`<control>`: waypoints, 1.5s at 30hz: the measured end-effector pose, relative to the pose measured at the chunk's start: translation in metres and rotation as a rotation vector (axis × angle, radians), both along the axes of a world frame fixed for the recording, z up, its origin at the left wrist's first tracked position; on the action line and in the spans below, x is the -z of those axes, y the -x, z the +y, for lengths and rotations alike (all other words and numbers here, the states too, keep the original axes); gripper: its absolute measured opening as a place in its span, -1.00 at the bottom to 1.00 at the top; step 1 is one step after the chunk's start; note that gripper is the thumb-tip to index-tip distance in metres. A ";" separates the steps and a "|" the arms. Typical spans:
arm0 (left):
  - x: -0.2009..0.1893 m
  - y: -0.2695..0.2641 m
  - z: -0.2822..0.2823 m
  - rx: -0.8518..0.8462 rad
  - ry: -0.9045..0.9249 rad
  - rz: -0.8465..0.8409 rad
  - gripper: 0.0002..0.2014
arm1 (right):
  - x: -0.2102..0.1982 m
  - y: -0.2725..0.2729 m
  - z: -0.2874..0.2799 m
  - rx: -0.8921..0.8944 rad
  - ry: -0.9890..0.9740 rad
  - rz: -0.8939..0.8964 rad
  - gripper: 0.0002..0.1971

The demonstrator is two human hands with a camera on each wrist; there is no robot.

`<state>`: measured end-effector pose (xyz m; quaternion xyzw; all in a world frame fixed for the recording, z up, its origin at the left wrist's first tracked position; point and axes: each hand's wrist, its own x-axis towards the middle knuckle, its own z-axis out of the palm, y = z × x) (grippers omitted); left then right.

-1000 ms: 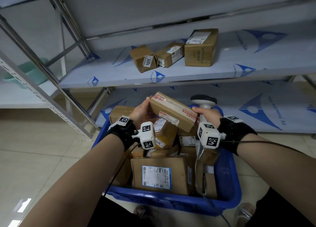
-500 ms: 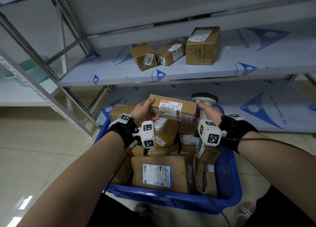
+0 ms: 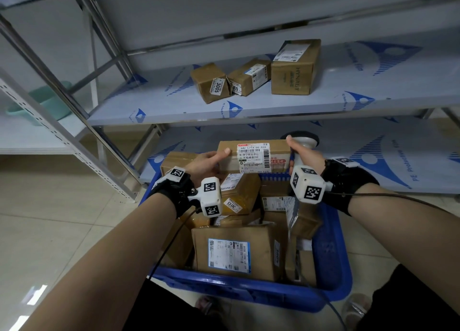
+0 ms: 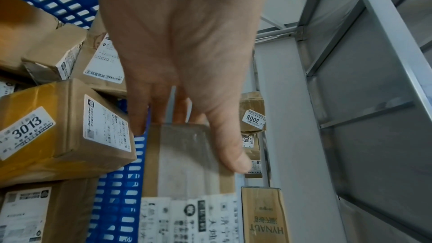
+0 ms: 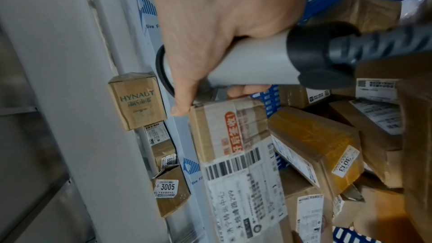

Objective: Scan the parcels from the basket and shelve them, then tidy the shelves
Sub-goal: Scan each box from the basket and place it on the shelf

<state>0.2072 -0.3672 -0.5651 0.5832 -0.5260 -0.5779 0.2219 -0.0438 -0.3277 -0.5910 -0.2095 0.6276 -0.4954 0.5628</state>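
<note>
A long brown parcel [image 3: 254, 156] is held level above the blue basket [image 3: 331, 251], its white barcode label facing up. My left hand [image 3: 207, 160] grips its left end, thumb on top [image 4: 233, 154] and fingers underneath. My right hand [image 3: 302, 154] holds the grey scanner [image 3: 305, 139] by its handle [image 5: 252, 66] while its thumb [image 5: 181, 106] touches the parcel's right end [image 5: 224, 128]. The basket holds several more brown parcels, one tagged 3013 [image 3: 239, 196].
Three parcels stand on the middle shelf [image 3: 373, 91]: one tagged 3005 [image 3: 210, 83], a small one [image 3: 249, 78] and a tall HYNAUT box [image 3: 295, 68]. The lower shelf [image 3: 398, 156] lies behind the basket. A shelf upright [image 3: 62, 136] stands left. The scanner's cable [image 3: 323, 303] trails over the basket.
The parcel has been turned from a tilt to level with its barcode label up. My right thumb has come onto its right end. Both hands rose slightly.
</note>
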 end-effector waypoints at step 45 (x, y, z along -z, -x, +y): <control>0.045 -0.021 -0.014 -0.347 0.384 -0.087 -0.43 | -0.001 -0.056 0.030 -0.320 0.173 0.201 -0.87</control>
